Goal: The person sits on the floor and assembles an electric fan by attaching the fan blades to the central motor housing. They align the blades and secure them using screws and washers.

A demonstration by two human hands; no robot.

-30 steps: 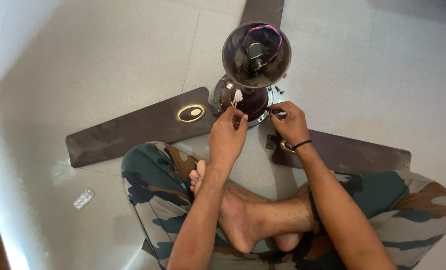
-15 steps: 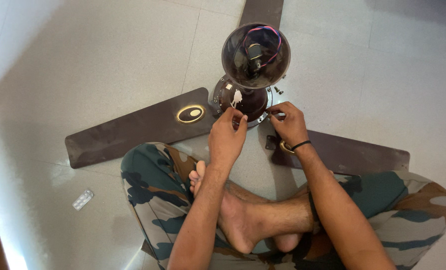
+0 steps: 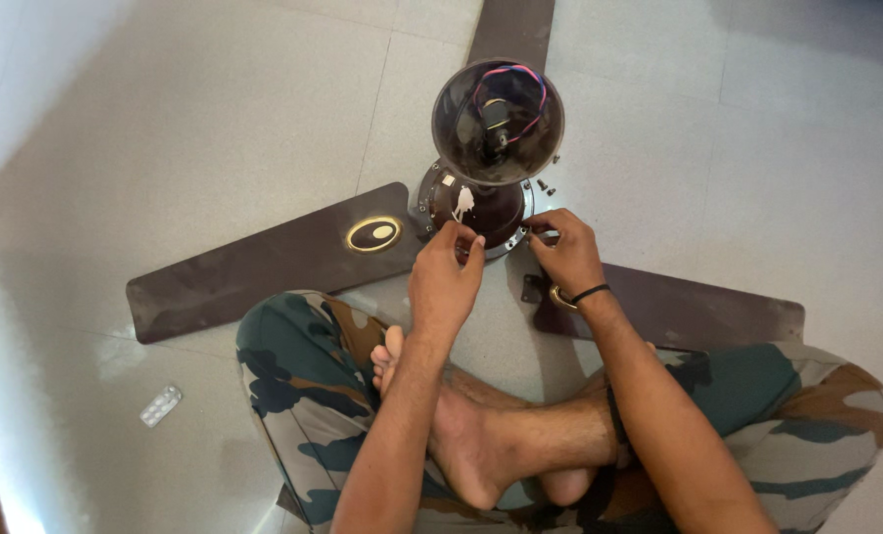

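Flat on the pale tiled floor (image 3: 214,119), just ahead of crossed legs in camouflage trousers (image 3: 293,386): a dark brown ceiling fan (image 3: 481,203), round motor housing with a silvery rim and a white smear, glossy cup-shaped canopy (image 3: 498,121) standing above it with red and blue wires inside. Reaching out to the left, one long dull brown blade (image 3: 263,262) with a gold oval badge; another blade (image 3: 689,311) to the right; two small screws (image 3: 544,186) just beside the hub. Left hand (image 3: 444,282) with fingertips pinched narrow at the housing's near rim, right hand (image 3: 563,252) likewise pinched at the rim's right edge, whatever sits between the fingers too small to tell; a silver blister strip (image 3: 160,405) well apart at lower left
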